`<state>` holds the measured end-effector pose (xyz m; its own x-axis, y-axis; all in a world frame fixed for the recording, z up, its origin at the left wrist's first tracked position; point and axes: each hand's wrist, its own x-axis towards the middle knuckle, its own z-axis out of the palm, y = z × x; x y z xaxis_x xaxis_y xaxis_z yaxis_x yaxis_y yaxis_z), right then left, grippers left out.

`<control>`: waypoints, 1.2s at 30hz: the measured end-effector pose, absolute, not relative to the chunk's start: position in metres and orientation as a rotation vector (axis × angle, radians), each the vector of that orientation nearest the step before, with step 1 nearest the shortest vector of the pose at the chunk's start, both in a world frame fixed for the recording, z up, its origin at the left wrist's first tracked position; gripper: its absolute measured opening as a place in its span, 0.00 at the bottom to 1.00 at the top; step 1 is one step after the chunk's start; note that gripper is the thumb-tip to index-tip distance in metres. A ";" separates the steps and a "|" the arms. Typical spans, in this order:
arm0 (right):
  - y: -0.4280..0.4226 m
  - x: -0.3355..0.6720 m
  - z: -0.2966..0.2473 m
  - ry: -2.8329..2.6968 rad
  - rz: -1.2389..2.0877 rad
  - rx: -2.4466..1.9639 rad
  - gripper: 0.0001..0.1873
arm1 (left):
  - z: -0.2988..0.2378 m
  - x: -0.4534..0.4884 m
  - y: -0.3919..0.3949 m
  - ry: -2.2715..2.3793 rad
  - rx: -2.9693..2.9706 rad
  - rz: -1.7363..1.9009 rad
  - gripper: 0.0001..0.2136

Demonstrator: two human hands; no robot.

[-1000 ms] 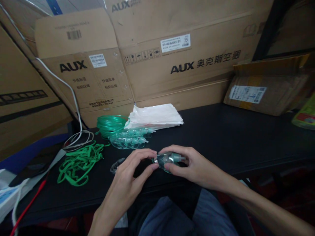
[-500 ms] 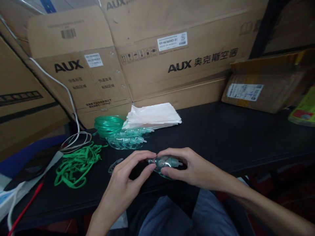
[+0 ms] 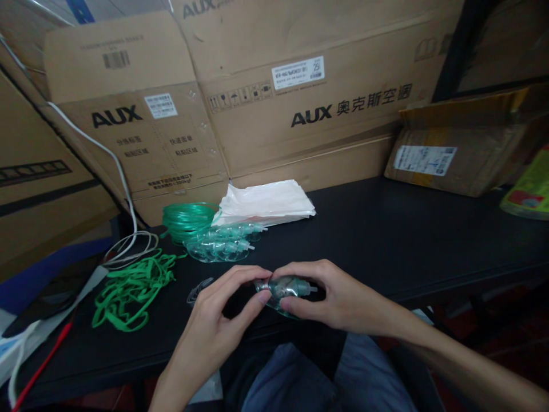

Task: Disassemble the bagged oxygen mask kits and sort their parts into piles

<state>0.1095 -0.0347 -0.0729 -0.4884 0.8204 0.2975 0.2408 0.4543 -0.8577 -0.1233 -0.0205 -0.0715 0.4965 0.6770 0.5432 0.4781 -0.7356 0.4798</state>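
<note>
Near the table's front edge, both hands are on a clear green oxygen mask, its connector pointing right. The fingers of my right hand are curved round the mask's body, thumb on the near side. My left hand pinches the mask's narrow left end between thumb and fingers, where something shiny shows. What lies under the fingertips is partly hidden. Just left of my left hand lies a small pile of thin loops, too fine to name. Behind the hands, several similar masks lie nested in rows.
Coiled green tubing sits beside a stack of white bags at the back. Tangled green straps lie left, near a white cable. Large cardboard boxes wall off the back; a smaller taped box stands right.
Both hands stay on the mask with nearly the same hold. The mask has tipped slightly and shifted a little left; the whole view has also moved slightly.
</note>
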 end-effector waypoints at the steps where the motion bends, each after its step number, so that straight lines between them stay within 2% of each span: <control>1: -0.035 0.110 -0.073 -1.972 1.009 -0.884 0.14 | -0.071 -0.123 -0.021 0.974 2.479 1.080 0.10; 18: -0.035 0.110 -0.073 -1.974 0.980 -0.879 0.12 | -0.070 -0.123 -0.021 0.979 2.480 1.079 0.08; 36: -0.035 0.110 -0.072 -2.014 0.923 -0.868 0.14 | -0.069 -0.125 -0.017 0.930 2.335 1.049 0.06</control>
<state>0.1101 -0.0354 -0.0718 -0.4940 0.8001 0.3403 0.2644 0.5111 -0.8178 -0.1253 -0.0173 -0.0690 0.4928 0.7169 0.4931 0.4041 -0.6904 0.6000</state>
